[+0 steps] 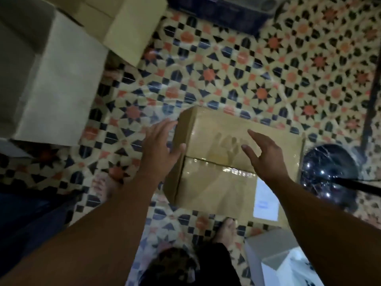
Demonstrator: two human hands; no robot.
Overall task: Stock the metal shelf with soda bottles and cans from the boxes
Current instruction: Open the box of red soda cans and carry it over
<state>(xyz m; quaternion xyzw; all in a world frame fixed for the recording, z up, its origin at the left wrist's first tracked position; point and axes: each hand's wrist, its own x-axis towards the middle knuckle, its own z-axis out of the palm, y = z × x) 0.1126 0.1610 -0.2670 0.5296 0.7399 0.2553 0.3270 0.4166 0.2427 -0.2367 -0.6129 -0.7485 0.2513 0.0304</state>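
Glossy-taped cardboard box (216, 162), glossy floor (268, 79)

Both hands (214, 153) outstretched, fingers spread

Dim light over a patterned tile floor (257, 75) (orange stars, dark blue shapes), glare streaking across the upper middle of the frame.

Sealed, taped brown cardboard box (222, 162) flat on patterned floor
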